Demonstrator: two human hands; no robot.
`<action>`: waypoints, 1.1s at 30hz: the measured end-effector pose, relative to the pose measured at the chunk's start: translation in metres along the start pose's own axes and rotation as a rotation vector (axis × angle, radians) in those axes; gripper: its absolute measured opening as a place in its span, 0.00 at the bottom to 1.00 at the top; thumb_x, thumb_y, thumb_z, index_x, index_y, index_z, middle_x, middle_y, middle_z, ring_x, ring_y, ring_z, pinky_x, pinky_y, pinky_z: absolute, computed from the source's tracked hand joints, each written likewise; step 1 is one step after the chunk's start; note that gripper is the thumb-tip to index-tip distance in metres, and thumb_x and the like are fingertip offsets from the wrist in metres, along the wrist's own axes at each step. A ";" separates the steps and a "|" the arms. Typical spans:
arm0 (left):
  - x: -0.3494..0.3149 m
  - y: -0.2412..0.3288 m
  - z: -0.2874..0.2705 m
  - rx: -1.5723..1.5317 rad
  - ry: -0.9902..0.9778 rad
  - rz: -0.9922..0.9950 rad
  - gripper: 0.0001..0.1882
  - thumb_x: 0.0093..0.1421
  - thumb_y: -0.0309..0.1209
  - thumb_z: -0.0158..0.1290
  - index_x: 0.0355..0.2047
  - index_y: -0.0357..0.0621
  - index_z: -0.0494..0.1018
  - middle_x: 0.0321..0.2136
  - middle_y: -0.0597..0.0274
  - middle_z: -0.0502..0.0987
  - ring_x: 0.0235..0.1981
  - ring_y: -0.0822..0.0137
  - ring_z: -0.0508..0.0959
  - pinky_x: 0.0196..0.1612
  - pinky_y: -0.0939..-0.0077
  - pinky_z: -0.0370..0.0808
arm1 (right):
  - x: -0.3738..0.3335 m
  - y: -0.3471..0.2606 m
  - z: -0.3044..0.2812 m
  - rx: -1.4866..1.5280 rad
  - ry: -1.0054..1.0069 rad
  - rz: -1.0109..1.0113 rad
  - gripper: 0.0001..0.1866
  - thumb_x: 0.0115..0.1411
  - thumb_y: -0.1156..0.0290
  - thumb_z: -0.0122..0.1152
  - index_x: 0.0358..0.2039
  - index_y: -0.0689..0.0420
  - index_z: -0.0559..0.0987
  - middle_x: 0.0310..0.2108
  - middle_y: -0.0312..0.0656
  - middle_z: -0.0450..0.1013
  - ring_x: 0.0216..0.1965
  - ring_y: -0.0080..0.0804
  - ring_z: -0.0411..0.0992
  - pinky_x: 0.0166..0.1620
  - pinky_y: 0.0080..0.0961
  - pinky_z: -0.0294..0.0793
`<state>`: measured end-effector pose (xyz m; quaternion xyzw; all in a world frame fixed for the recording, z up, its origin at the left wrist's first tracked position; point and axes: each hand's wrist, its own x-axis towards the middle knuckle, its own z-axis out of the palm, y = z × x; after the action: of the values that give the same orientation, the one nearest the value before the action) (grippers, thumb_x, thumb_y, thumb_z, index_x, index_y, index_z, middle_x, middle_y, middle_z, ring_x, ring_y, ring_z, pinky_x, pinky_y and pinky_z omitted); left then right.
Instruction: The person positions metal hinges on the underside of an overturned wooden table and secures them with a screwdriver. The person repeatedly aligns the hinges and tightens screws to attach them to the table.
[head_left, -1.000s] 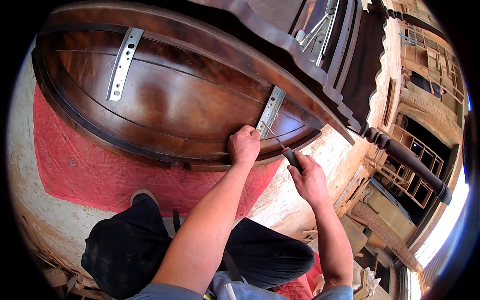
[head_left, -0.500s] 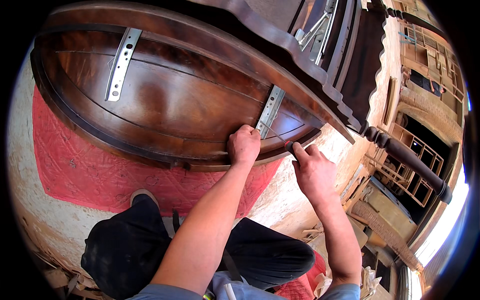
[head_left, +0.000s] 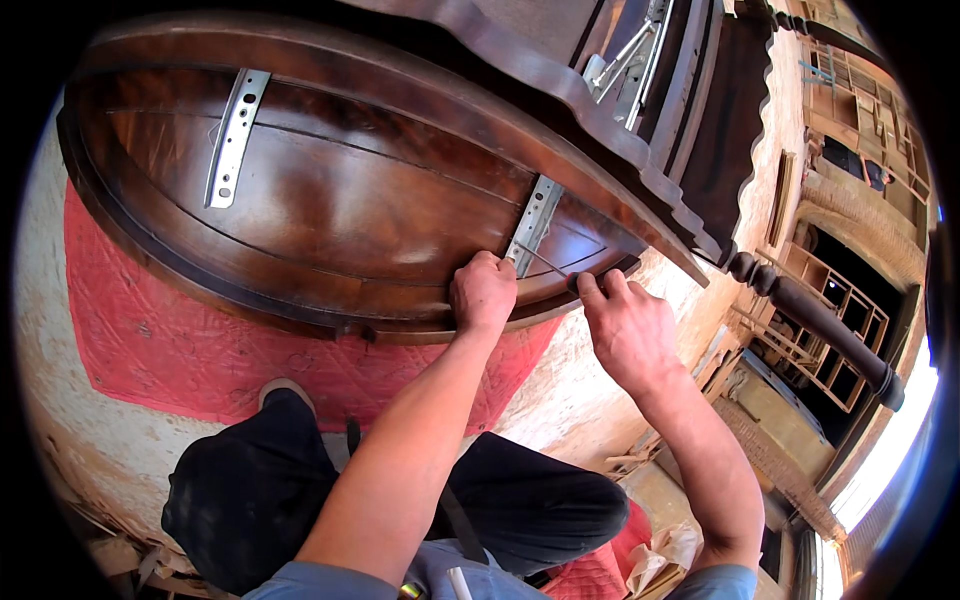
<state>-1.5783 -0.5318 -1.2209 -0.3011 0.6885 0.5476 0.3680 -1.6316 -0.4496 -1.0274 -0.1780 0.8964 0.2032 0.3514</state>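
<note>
My right hand (head_left: 628,325) is wrapped round the dark handle of a screwdriver (head_left: 545,261). Its thin shaft slants up and left to a perforated metal bracket (head_left: 540,208) on a dark, glossy, curved wooden panel (head_left: 370,200). At that bracket's lower end, my left hand (head_left: 484,292) is closed, its fingertips pressed together beside the metal. Whatever they pinch, if anything, is hidden. A second metal bracket (head_left: 236,140) crosses the panel farther left.
Beneath the panel lies a red quilted cloth (head_left: 200,350). Behind it stands dark furniture with a wavy edge (head_left: 560,90) and metal fittings (head_left: 630,60). A turned wooden post (head_left: 820,325) juts out at right. A person (head_left: 850,160) is in the far right background.
My right hand has turned about the screwdriver handle, and its forearm has swung out to the right. My left hand stays by the same bracket. The view has shifted slightly.
</note>
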 end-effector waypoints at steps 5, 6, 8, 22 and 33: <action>0.000 0.003 -0.005 0.104 -0.003 0.045 0.18 0.62 0.41 0.50 0.32 0.37 0.80 0.34 0.37 0.81 0.41 0.39 0.81 0.48 0.49 0.76 | 0.008 0.007 -0.004 0.121 -0.097 0.038 0.13 0.61 0.70 0.54 0.46 0.55 0.76 0.37 0.47 0.76 0.35 0.43 0.80 0.35 0.37 0.80; 0.000 0.005 -0.007 0.146 -0.019 0.037 0.19 0.62 0.42 0.50 0.33 0.37 0.80 0.34 0.37 0.81 0.41 0.39 0.81 0.49 0.49 0.75 | 0.008 0.009 -0.004 0.164 -0.120 0.063 0.13 0.61 0.69 0.55 0.45 0.56 0.77 0.37 0.48 0.76 0.36 0.44 0.80 0.35 0.38 0.80; 0.001 0.008 -0.009 0.227 -0.051 0.021 0.20 0.63 0.43 0.49 0.34 0.37 0.81 0.35 0.38 0.81 0.43 0.39 0.80 0.49 0.48 0.75 | 0.009 0.016 0.004 0.359 -0.156 0.109 0.13 0.61 0.67 0.57 0.45 0.58 0.79 0.34 0.48 0.77 0.33 0.43 0.79 0.32 0.38 0.78; -0.015 0.028 0.026 -1.351 -0.577 -0.454 0.11 0.70 0.39 0.48 0.39 0.44 0.73 0.31 0.61 0.80 0.23 0.73 0.75 0.21 0.81 0.67 | 0.041 0.025 -0.037 1.127 -0.603 0.669 0.11 0.62 0.64 0.56 0.32 0.58 0.81 0.17 0.31 0.65 0.12 0.18 0.59 0.12 0.21 0.49; -0.017 0.056 0.031 -1.473 -0.315 -0.541 0.11 0.68 0.30 0.48 0.28 0.40 0.71 0.22 0.60 0.75 0.15 0.75 0.69 0.14 0.84 0.61 | -0.001 0.020 -0.032 0.060 0.033 -0.115 0.17 0.58 0.64 0.62 0.49 0.45 0.77 0.31 0.48 0.77 0.31 0.45 0.79 0.33 0.43 0.77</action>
<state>-1.6090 -0.4894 -1.1812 -0.5425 -0.0070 0.7893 0.2875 -1.6579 -0.4485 -1.0004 -0.2220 0.8960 0.1527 0.3529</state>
